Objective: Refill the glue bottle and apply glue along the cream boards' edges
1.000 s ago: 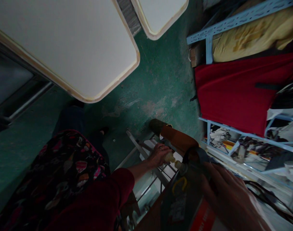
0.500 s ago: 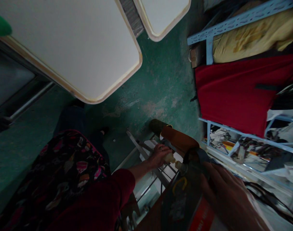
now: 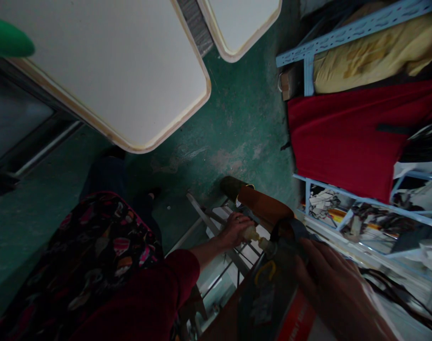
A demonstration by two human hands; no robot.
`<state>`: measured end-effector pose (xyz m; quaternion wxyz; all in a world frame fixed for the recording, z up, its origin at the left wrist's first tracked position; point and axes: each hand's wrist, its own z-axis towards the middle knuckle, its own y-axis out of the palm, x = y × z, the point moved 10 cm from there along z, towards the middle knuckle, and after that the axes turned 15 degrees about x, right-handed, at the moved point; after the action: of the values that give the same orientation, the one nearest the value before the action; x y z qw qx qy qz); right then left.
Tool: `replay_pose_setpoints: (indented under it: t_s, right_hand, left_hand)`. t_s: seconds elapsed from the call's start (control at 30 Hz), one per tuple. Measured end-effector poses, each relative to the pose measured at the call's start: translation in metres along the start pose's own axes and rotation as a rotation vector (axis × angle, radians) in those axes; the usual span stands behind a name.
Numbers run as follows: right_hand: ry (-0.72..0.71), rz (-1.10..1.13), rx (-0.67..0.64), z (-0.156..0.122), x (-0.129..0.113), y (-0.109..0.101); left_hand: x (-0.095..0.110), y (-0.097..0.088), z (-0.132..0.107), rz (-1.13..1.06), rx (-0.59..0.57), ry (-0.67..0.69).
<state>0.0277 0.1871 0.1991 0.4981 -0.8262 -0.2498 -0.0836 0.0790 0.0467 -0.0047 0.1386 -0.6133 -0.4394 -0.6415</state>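
My left hand (image 3: pixel 235 229), below a maroon sleeve, has its fingers closed around a small pale, yellowish translucent bottle-like piece (image 3: pixel 250 233). Its end meets, or nearly meets, a pale neck (image 3: pixel 267 245) on a dark container (image 3: pixel 260 296) with a red label and a yellow mark. Across the upper side of that container lies my right hand (image 3: pixel 331 282), gripping it; part of the grip is hidden and dim. Just beyond both hands is a brown cylinder (image 3: pixel 267 204) with a dark end.
A metal-legged stand (image 3: pixel 233 260) is under my hands. White boards with wooden edges (image 3: pixel 130 71) fill the upper left, where a green object (image 3: pixel 10 38) juts in. Blue shelving (image 3: pixel 310 73) on the right carries a red cloth (image 3: pixel 347 137) and a yellow sack (image 3: pixel 372 52). The floor (image 3: pixel 237 118) is green.
The green object at the upper left reaches further into view, to the right and slightly down. My hands and what they hold look almost unmoved.
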Motion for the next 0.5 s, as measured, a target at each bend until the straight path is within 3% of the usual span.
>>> replay_pose_setpoints:
  t_s: [0.27,0.5]
  right_hand:
    - [0.017,0.004,-0.013,-0.003,0.003,0.003]
    - [-0.011,0.003,0.0,-0.003,0.002,0.003]
  left_hand:
    - [-0.005,0.004,0.001,0.036,-0.012,-0.006]
    - [0.006,-0.005,0.004,-0.011,0.011,0.023]
